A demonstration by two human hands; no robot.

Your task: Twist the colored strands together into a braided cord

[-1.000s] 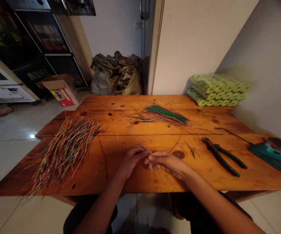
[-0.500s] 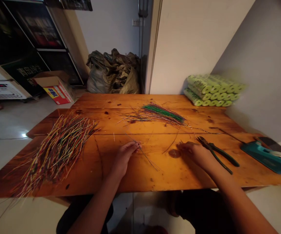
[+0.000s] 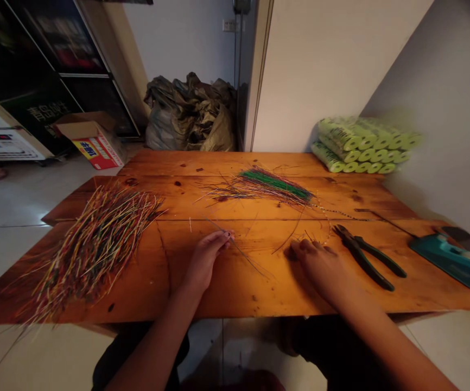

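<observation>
Over the middle of the table, my left hand (image 3: 214,244) pinches a thin grey wire (image 3: 245,255) between thumb and fingertips. Its long end slants down to the right and a shorter end sticks out at upper left. Palm down on the tabletop rests my right hand (image 3: 316,263), its fingers slightly apart beside some thin wire bits (image 3: 308,234). Whatever lies under that palm is hidden. Just right of it are pliers (image 3: 365,252) with dark handles, partly spread. Behind the hands lies a bundle of thin wires (image 3: 275,184), green in the middle.
A big heap of multicoloured wires (image 3: 96,244) covers the table's left side. A teal tape dispenser (image 3: 450,260) stands at the right edge, a thin dark rod (image 3: 393,221) beside it. Green-wrapped rolls (image 3: 361,146) are stacked at the back right. Beyond the wooden table (image 3: 235,298) sit sacks (image 3: 190,117) and a carton (image 3: 92,141).
My right hand has turned from a pinch to lying palm down, slightly lower and nearer the dark knot in the wood. My left hand keeps the wire and has barely moved.
</observation>
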